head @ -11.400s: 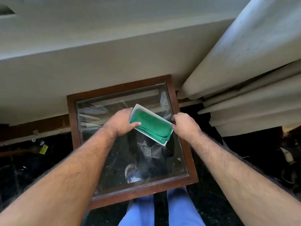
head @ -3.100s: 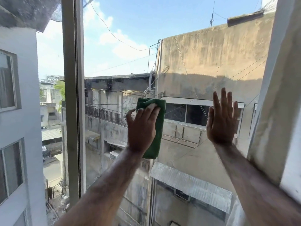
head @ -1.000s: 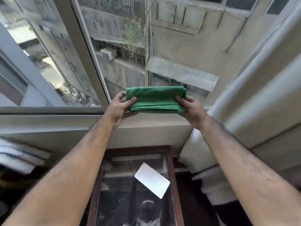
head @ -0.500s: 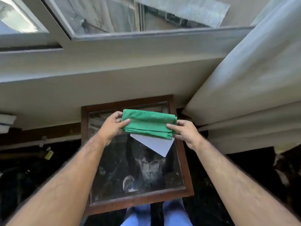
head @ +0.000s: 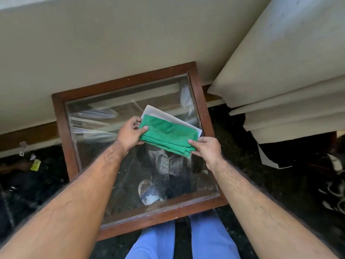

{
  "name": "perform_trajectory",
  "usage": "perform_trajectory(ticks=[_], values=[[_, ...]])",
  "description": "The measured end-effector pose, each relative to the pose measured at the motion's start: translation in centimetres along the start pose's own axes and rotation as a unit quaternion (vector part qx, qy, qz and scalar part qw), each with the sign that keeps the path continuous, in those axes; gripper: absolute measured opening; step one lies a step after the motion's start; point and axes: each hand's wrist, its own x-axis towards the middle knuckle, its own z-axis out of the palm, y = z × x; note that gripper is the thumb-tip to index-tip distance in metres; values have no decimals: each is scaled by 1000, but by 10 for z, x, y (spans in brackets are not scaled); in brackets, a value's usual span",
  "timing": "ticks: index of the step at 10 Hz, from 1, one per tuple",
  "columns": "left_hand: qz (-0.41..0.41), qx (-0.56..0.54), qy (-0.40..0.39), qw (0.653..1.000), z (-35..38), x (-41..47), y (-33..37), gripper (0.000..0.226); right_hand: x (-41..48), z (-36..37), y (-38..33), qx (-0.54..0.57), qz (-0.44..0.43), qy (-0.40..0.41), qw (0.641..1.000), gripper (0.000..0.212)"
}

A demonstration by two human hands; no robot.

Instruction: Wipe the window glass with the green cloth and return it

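The folded green cloth (head: 169, 135) is held flat between both hands, just over a white sheet (head: 158, 113) that lies on a glass-topped table. My left hand (head: 129, 134) pinches the cloth's left end. My right hand (head: 206, 147) pinches its right end at the near corner. The cloth covers most of the white sheet; whether it touches the sheet I cannot tell. The window glass is out of view, above the frame.
The table has a brown wooden frame (head: 63, 128) around its glass (head: 104, 146). A pale wall (head: 112, 43) rises behind it. Cream curtain folds (head: 280, 81) hang at the right. Dark floor with small litter (head: 35, 164) lies left. My blue trouser legs (head: 205, 238) are below.
My head has tilted down from the window to the table. Both hands have lowered the folded cloth from window height down onto the white sheet.
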Motion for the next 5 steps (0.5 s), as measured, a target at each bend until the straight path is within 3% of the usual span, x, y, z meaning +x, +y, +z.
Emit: perform_trajectory(ticks=[2, 3, 5], values=[[69, 134, 49, 987, 8, 13, 5, 22, 3, 1, 5, -166, -67, 36, 983, 9], [105, 239, 72, 963, 8, 9, 8, 36, -4, 4, -5, -253, -106, 105, 956, 16], [165, 339, 68, 924, 2, -35, 38, 59, -42, -10, -57, -416, -234, 106, 872, 44]])
